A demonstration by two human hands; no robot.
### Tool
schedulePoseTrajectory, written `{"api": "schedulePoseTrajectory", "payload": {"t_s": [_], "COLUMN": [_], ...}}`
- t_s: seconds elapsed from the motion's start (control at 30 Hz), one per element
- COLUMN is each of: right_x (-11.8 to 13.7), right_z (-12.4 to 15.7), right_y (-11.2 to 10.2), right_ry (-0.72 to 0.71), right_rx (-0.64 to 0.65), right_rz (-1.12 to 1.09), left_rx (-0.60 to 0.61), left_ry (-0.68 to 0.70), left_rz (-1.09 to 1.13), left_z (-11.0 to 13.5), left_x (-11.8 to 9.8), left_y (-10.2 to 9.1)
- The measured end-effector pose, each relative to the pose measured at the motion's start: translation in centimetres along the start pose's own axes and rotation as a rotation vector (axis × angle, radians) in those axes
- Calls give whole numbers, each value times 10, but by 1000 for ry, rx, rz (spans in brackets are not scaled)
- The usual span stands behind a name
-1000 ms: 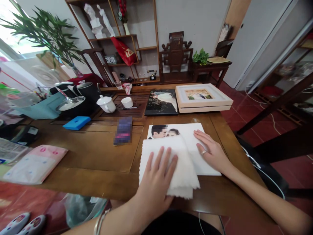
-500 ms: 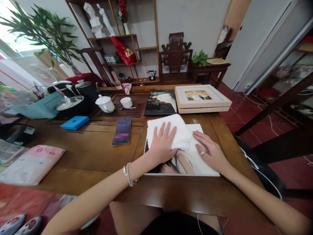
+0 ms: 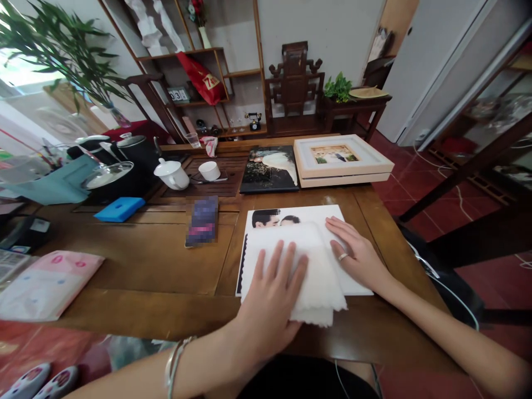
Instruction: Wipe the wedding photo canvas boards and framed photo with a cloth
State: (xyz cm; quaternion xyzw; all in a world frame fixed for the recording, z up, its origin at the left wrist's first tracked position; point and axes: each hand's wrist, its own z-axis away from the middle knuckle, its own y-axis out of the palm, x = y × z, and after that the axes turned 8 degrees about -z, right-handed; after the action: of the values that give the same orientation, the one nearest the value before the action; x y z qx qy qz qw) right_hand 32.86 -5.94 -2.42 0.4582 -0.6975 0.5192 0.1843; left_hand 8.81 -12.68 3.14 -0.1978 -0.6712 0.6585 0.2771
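Note:
A photo panel [image 3: 313,215] with a white ground lies flat near the front edge of the wooden table. Dark-haired heads show along its upper part; the rest of its picture is covered. Spread over its lower half is a white cloth [image 3: 320,271], hanging a little past the panel's near edge. My left hand [image 3: 274,296] lies flat on this cloth, fingers spread. On the panel's right side rests my right hand [image 3: 359,252], fingers stretched out, with a ring on one finger.
Behind the panel lie a dark photo panel [image 3: 266,180] and a light wooden picture frame [image 3: 344,178]. Further left are a white lidded cup [image 3: 171,174], a small white bowl [image 3: 209,171], a blue block [image 3: 119,209], a blurred purple item [image 3: 202,220] and a pink-white package [image 3: 50,282].
My left hand has drawn the white cloth toward me, down over the panel, uncovering the heads at its top. My right hand stays on the panel's right side. The view has shifted slightly.

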Motion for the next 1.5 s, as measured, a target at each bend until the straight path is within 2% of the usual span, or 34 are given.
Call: {"api": "schedulePoseTrajectory", "payload": {"t_s": [0.07,0.17,0.27,0.43,0.57,0.67,0.77,0.9,1.0,1.1,1.27,1.37,1.5], "right_x": [0,0,-2,-2,0,-2,-6,-8,-7,-9,-12,-10,-4], "right_z": [0,0,1,0,-1,-1,0,1,2,3,5,5,3], "right_y": [0,-1,-2,-1,0,-2,-5,-7,-7,-6,-6,-5,-1], "right_ry": [5,13,-6,-25,11,-21,-56,-24,-18,-27,-57,-70,-16], "right_rx": [-1,5,17,10,-5,21,59,78,66,60,58,64,-3], "right_rz": [-2,-5,-20,-23,-23,-54,-83,-86,-93,-117,-136,-106,-29], "left_rx": [-23,-32,-30,-87,-83,-102,-116,-122,-121,-100,-43,-32,-77], "left_ry": [2,-26,-67,-126,-142,-129,-127,-111,-103,-118,-165,-212,-211], "left_rz": [2,22,26,27,39,21,-4,-9,-10,-14,-41,-62,-44], "left_z": [7,-2,-28,-78,-96,-82,-52,-17,-9,-16,-39,-58,-91], "left_x": [-8,-11,-4,24,35,19,-14,-55,-72,-76,-58,-34,4], "left_y": [2,3,3,8,10,8,7,4,3,1,-3,-1,7]}}
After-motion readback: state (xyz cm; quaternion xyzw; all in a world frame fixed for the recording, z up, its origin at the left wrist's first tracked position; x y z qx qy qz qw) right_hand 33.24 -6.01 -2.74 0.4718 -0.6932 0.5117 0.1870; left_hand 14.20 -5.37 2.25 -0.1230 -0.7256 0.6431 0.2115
